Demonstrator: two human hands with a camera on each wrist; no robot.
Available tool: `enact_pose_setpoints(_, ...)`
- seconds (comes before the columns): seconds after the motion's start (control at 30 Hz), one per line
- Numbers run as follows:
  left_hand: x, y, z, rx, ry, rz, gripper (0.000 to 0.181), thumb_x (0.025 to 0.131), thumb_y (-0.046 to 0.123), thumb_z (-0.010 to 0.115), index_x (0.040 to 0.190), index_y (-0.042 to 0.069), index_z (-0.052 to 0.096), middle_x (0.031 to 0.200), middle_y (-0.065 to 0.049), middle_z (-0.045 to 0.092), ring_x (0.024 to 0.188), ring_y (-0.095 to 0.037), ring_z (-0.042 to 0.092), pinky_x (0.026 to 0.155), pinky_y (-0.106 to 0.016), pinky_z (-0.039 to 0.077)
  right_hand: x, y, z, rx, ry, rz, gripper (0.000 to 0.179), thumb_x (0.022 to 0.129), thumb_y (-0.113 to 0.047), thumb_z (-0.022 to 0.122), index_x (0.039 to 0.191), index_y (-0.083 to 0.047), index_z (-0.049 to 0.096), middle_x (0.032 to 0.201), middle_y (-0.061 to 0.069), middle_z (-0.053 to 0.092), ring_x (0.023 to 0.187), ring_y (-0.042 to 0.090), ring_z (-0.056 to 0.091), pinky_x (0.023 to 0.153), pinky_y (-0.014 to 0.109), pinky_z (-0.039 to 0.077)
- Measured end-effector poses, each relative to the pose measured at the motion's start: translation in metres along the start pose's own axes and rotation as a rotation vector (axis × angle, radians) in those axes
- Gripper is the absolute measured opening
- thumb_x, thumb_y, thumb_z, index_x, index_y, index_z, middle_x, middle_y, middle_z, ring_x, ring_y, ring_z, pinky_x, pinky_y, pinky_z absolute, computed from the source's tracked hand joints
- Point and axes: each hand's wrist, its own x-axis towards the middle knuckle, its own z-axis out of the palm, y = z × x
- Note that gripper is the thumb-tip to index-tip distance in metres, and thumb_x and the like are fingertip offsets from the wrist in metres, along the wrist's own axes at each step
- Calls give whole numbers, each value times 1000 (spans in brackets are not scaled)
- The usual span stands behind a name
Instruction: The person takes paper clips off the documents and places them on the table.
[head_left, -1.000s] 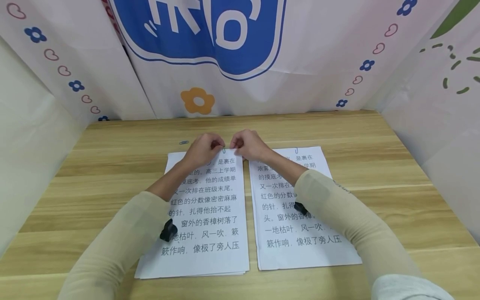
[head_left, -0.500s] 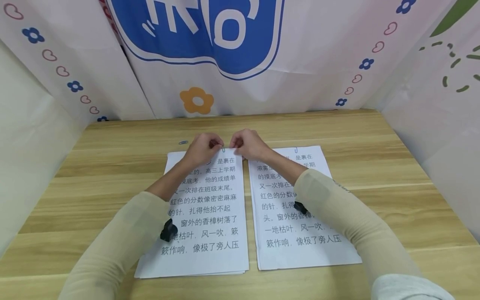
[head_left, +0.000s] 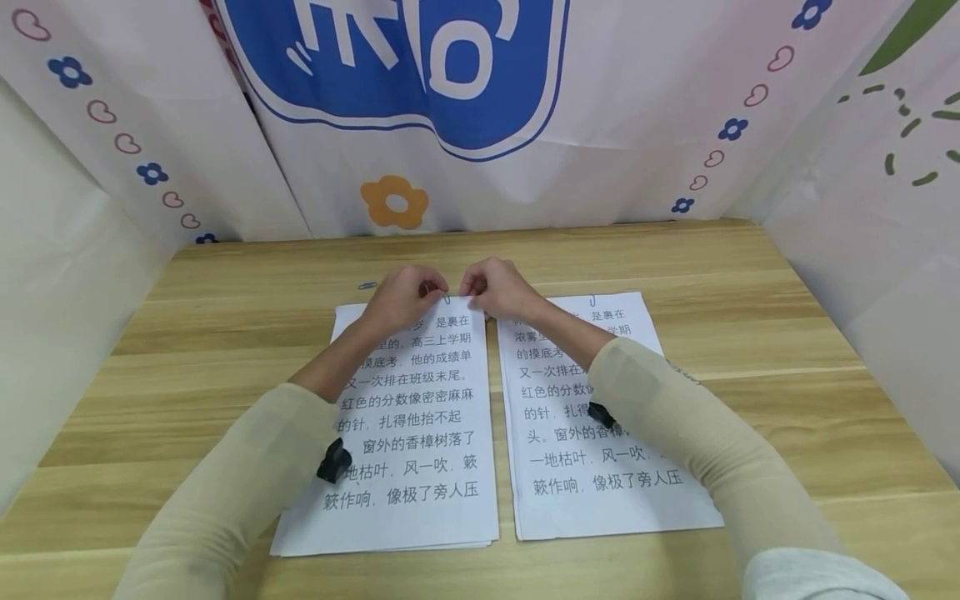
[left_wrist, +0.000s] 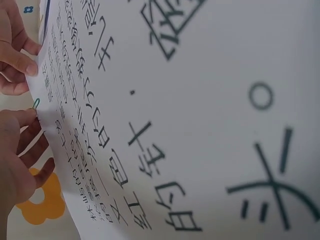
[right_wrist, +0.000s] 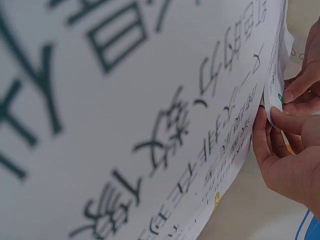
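Observation:
Two stacks of printed paper lie side by side on the table. A green paper clip sits on the top edge of the left stack, near its right corner. My left hand pinches this clip at the edge between thumb and finger. Just to the right, my right hand pinches the top right corner of the same paper, thumb on the near face, as the right wrist view shows. The right stack bears a yellow paper clip on its top edge. My right forearm covers part of that stack.
A loose blue paper clip lies on the wooden table, behind the left stack. White printed cloth hangs along the back, and pale walls stand on both sides.

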Motion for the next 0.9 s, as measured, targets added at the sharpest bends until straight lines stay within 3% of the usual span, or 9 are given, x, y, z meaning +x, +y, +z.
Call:
enact_pose_setpoints(0.23, -1, 2, -1, 102, 23, 62, 14, 100, 2, 64, 109, -2, 74, 101, -16, 73, 90, -27, 67, 81, -37, 56, 0, 1, 1, -3, 1, 1, 14, 90, 12, 68, 101, 3, 71, 97, 18, 69, 78, 21, 64, 63, 27, 58)
enact_pose_setpoints(0.5, 0, 2, 0, 126, 36, 77, 12, 100, 3, 65, 107, -2, 74, 104, -17, 74, 93, -29, 69, 83, -37, 56, 1, 1, 1, -17, 0, -9, 13, 92, 10, 67, 102, 3, 71, 96, 18, 69, 79, 22, 65, 62, 26, 58)
enact_pose_setpoints(0.9, 0, 3, 3, 60, 32, 4, 13, 102, 4, 63, 107, -1, 74, 105, -17, 74, 90, -28, 67, 79, -37, 53, 1, 4, 1, -4, -1, -10, 15, 90, 12, 67, 102, 4, 71, 97, 19, 69, 80, 21, 64, 63, 28, 59)
